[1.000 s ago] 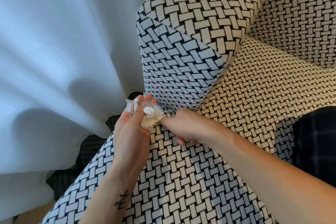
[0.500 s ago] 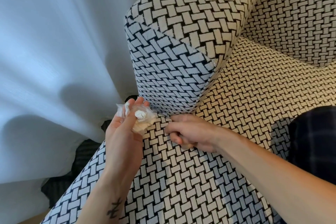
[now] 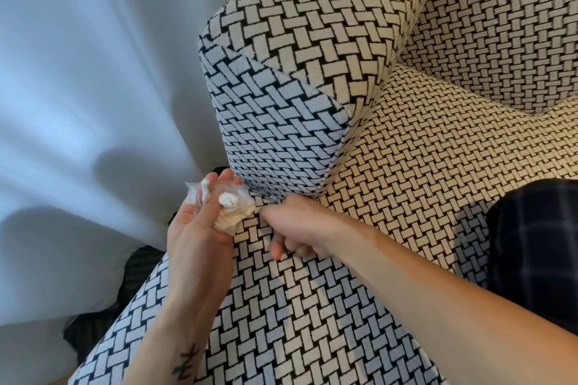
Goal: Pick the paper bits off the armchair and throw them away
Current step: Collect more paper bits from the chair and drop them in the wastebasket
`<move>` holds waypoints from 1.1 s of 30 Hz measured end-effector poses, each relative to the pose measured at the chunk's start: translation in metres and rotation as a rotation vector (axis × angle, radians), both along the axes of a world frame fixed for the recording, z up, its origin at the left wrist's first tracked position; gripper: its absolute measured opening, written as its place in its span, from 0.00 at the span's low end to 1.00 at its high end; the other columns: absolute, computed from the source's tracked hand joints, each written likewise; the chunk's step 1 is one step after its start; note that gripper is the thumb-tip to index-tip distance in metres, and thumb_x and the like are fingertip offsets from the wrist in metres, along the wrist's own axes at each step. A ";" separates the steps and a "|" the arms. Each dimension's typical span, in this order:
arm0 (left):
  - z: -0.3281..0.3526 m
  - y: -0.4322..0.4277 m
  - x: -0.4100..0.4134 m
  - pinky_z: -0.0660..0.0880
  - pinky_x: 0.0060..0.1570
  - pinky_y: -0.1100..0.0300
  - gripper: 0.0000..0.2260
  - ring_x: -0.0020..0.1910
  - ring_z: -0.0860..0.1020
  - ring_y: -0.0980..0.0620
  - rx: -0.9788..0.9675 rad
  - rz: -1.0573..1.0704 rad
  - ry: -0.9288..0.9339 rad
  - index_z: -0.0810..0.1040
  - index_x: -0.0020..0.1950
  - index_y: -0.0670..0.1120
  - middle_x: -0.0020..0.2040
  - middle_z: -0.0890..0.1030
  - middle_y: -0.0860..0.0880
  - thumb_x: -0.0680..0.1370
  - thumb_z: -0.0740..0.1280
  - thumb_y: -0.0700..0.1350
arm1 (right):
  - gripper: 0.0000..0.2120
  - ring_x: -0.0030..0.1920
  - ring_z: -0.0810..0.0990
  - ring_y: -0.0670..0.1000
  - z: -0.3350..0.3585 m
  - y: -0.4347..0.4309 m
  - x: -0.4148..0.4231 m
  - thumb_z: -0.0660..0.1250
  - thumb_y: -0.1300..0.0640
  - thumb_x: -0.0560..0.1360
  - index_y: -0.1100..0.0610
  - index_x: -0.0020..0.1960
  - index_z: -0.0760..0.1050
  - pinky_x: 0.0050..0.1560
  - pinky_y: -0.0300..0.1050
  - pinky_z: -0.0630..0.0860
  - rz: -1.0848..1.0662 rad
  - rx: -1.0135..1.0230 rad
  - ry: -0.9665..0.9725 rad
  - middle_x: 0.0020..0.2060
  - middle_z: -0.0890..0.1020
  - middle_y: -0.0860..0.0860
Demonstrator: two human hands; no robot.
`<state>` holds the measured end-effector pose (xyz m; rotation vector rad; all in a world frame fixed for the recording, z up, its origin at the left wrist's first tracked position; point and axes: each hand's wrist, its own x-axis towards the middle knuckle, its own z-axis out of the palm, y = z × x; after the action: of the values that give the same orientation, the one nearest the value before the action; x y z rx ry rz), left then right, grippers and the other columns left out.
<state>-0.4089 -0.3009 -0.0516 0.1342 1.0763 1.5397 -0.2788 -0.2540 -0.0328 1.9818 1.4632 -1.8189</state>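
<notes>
- Right hand (image 3: 297,229): fingers curled, tips at the crease (image 3: 268,197) where the blocky armrest (image 3: 281,97) meets the seat front. Can't tell if it pinches a scrap; the tips are hidden.
- Left hand (image 3: 197,228): palm up, fingers near straight. It cradles the crumpled white wad of paper bits and clear wrap (image 3: 233,212), touching the right fingertips.
- Judgement: collection step, feeding scraps into the wad.
- Pinch with fingertips, don't sweep: bits will likely slide deeper into the crease.
- Hold the left palm level and just beside the crease. The wad sits loose, so a tilt could spill it.
- The black-and-cream basket-weave armchair (image 3: 312,306) camouflages pale scraps, so check along the crease and the seat.
- White curtain (image 3: 78,87) hangs just beside; anything dropped on that side is hard to spot.
- No bin in view.
</notes>
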 end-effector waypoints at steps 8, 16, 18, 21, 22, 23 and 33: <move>-0.001 0.001 0.000 0.74 0.69 0.47 0.13 0.63 0.82 0.47 -0.010 0.009 -0.011 0.73 0.68 0.40 0.63 0.83 0.42 0.85 0.57 0.34 | 0.05 0.25 0.60 0.46 -0.012 -0.004 0.026 0.58 0.61 0.82 0.58 0.47 0.70 0.23 0.38 0.55 -0.183 -0.085 0.416 0.26 0.72 0.47; -0.002 0.002 0.000 0.76 0.66 0.50 0.12 0.64 0.81 0.45 0.022 0.009 -0.024 0.75 0.63 0.41 0.60 0.84 0.43 0.84 0.58 0.32 | 0.10 0.21 0.62 0.46 -0.008 -0.008 0.013 0.55 0.57 0.83 0.60 0.48 0.72 0.23 0.39 0.57 -0.213 -0.003 0.304 0.27 0.78 0.51; -0.002 0.001 0.000 0.77 0.63 0.51 0.12 0.63 0.82 0.46 0.017 0.002 -0.016 0.75 0.64 0.40 0.60 0.85 0.43 0.84 0.57 0.32 | 0.14 0.22 0.64 0.46 -0.005 -0.006 -0.001 0.54 0.52 0.82 0.61 0.53 0.73 0.24 0.39 0.62 -0.144 0.035 0.119 0.29 0.83 0.53; -0.002 0.001 -0.001 0.76 0.66 0.50 0.14 0.63 0.82 0.47 0.011 -0.002 -0.008 0.74 0.68 0.40 0.62 0.84 0.43 0.84 0.57 0.32 | 0.18 0.24 0.65 0.48 -0.005 0.000 -0.013 0.54 0.46 0.82 0.60 0.58 0.72 0.25 0.39 0.63 -0.131 0.017 0.043 0.33 0.86 0.55; -0.002 0.001 -0.002 0.75 0.67 0.49 0.13 0.63 0.82 0.48 0.015 -0.008 -0.001 0.74 0.66 0.40 0.62 0.84 0.43 0.84 0.57 0.32 | 0.17 0.23 0.64 0.47 -0.006 0.001 -0.012 0.55 0.47 0.82 0.60 0.59 0.72 0.24 0.39 0.63 -0.170 0.001 0.088 0.34 0.86 0.56; -0.002 0.001 -0.001 0.75 0.67 0.49 0.13 0.64 0.82 0.48 0.015 -0.012 0.005 0.75 0.65 0.41 0.62 0.84 0.43 0.84 0.57 0.33 | 0.16 0.22 0.63 0.46 -0.009 0.000 -0.009 0.56 0.49 0.82 0.60 0.59 0.72 0.23 0.39 0.61 -0.211 -0.012 0.148 0.33 0.86 0.55; -0.003 0.001 0.000 0.77 0.64 0.52 0.13 0.63 0.82 0.47 0.015 0.012 -0.007 0.74 0.66 0.40 0.61 0.84 0.43 0.84 0.57 0.32 | 0.04 0.22 0.62 0.44 -0.023 -0.010 0.015 0.59 0.62 0.83 0.59 0.52 0.72 0.21 0.37 0.58 -0.374 -0.030 0.494 0.26 0.74 0.48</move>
<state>-0.4092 -0.2997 -0.0543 0.1327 1.0621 1.5584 -0.2633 -0.2641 -0.0561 1.9871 1.1971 -2.6205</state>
